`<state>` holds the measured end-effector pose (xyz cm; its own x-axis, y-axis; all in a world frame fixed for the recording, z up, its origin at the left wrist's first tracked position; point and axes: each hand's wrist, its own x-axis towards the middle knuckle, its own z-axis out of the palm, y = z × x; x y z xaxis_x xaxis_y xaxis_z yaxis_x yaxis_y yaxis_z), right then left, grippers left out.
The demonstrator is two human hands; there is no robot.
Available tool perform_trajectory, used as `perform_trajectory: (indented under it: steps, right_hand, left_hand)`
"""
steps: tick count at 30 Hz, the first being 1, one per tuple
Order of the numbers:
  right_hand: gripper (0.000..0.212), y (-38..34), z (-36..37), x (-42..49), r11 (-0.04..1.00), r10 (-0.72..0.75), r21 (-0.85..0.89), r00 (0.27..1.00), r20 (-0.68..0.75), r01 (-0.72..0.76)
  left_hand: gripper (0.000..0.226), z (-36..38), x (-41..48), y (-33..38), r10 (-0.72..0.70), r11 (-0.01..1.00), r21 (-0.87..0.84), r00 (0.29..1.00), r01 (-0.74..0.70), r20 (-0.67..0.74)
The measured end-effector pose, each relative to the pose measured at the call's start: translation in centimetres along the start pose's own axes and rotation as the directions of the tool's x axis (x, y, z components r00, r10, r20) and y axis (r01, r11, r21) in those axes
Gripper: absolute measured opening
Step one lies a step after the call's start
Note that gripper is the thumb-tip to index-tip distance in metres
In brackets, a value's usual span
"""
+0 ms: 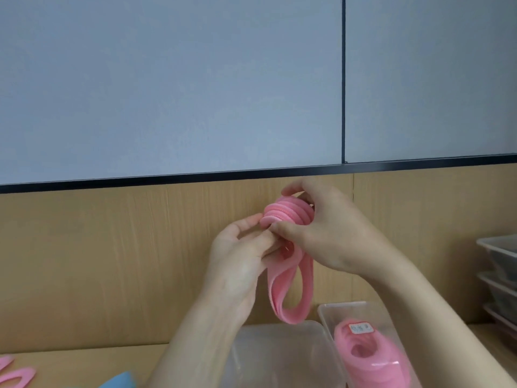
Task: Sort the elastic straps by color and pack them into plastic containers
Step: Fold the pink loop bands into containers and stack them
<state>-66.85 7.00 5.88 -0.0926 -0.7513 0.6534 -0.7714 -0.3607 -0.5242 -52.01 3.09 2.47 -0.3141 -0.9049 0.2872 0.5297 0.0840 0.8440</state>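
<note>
Both hands are raised in front of the wooden back panel, holding a bundle of pink elastic straps (291, 287). My right hand (321, 233) grips the upper part, where the straps are wound into a coil. My left hand (240, 261) pinches the bundle just below, and loops hang down from it. Below stands a clear plastic container (279, 357) with nothing visible inside. To its right, a second clear container (327, 312) holds packed pink straps (366, 351) with a small label on top.
More pink straps (14, 373) lie on the wooden table at the lower left, beside a blue strap (120, 382). A stack of clear containers (500, 270) stands at the right edge. A grey partition wall rises behind.
</note>
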Motion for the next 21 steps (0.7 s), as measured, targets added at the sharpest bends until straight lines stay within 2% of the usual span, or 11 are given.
perform_trajectory:
  steps: [3, 5, 7, 9, 11, 13, 15, 18, 21]
  right_hand:
    - [0.048, 0.6, -0.3, 0.3, 0.999, 0.024, -0.044, 0.999, 0.027, -0.022]
    - [0.047, 0.8, -0.2, 0.6, 0.999, 0.027, -0.040, 1.000, 0.014, -0.026]
    - [0.044, 1.1, -0.3, 0.8, 0.999, 0.029, 0.013, 0.999, -0.018, -0.029]
    - [0.040, 1.4, -0.5, 1.1, 0.991, 0.043, 0.130, 0.998, -0.035, -0.038]
    - [0.037, 1.7, -1.0, 1.2, 0.959, 0.046, 0.279, 0.998, -0.031, -0.036]
    - [0.038, 1.8, -1.5, 1.2, 0.903, 0.018, 0.430, 1.000, -0.023, -0.006]
    - [0.038, 1.8, -1.7, 1.2, 0.840, -0.017, 0.542, 1.000, -0.023, 0.027]
    - [0.036, 1.9, -1.6, 1.4, 0.762, -0.052, 0.647, 0.999, 0.005, 0.037]
    - [0.035, 2.0, -1.2, 1.5, 0.745, -0.075, 0.666, 0.996, 0.038, 0.031]
  left_hand:
    - [0.035, -0.5, 0.5, -0.4, 0.036, 0.961, 0.273, 0.999, -0.042, 0.026]
    - [0.032, -1.2, 0.8, -0.2, 0.072, 0.869, 0.487, 0.996, -0.090, 0.056]
    - [0.035, -1.9, 1.5, 0.1, 0.074, 0.781, 0.612, 0.991, -0.128, 0.112]
    - [0.044, -2.7, 2.2, 0.6, 0.010, 0.764, 0.635, 0.985, -0.118, 0.170]
    - [0.053, -3.4, 2.8, 1.1, -0.097, 0.777, 0.619, 0.951, -0.112, 0.293]
    - [0.055, -3.9, 3.1, 1.3, -0.196, 0.765, 0.627, 0.874, -0.147, 0.444]
    - [0.055, -4.1, 3.3, 1.1, -0.263, 0.727, 0.657, 0.804, -0.199, 0.534]
    - [0.057, -4.6, 3.7, 0.6, -0.336, 0.702, 0.686, 0.759, -0.193, 0.557]
    - [0.042, -5.0, 3.9, 0.1, -0.368, 0.702, 0.689, 0.736, -0.180, 0.568]
